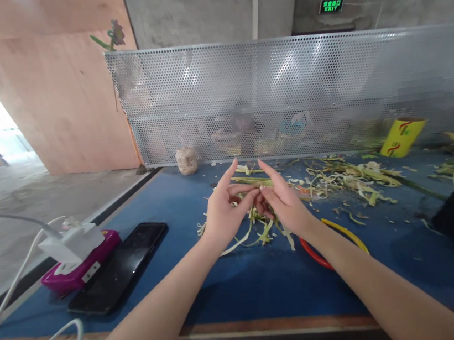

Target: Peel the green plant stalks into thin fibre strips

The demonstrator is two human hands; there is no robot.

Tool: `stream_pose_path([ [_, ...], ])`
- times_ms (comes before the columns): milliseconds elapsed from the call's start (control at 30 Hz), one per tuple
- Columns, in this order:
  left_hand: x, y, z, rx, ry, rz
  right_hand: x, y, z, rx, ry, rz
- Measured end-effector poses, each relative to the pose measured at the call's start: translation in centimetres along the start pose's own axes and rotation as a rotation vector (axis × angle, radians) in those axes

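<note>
Plant strips (329, 185), pale and green: strewn over the blue surface (243, 296), partly beneath the hands and from there out toward 3 o'clock (hands taken as dial centre). Left hand (224, 209) and right hand (285, 201) close in on each other above the strips, fingers bent inward. Grip of each: cannot tell whether clamped on anything; pale spot at the fingertips too small to identify. Phone (118, 268) flat at 8 o'clock, just beside purple power strip (113, 240). Red-and-yellow ring (311, 255) at 4 o'clock, right forearm (370, 276) across it. Pale lump (187, 161) at 10 o'clock; yellow container (402, 137), tilted, between 2 and 3.
</note>
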State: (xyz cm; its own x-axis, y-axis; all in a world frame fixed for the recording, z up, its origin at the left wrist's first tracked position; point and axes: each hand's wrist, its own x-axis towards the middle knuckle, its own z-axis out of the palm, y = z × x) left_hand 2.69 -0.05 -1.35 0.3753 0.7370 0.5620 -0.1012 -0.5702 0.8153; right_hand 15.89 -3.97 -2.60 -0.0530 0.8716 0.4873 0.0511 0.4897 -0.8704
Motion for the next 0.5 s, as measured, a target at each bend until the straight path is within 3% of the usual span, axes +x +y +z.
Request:
stream_pose_path([
  [233,0.27,0.39,0.08,-0.287,0.035,-0.17,0.04,-0.09,-0.18,-0.026,-0.078,0.028],
  [500,0.99,0.07,-0.36,-0.551,0.251,-0.243,0.08,0.16,-0.51,-0.301,-0.077,0.012],
])
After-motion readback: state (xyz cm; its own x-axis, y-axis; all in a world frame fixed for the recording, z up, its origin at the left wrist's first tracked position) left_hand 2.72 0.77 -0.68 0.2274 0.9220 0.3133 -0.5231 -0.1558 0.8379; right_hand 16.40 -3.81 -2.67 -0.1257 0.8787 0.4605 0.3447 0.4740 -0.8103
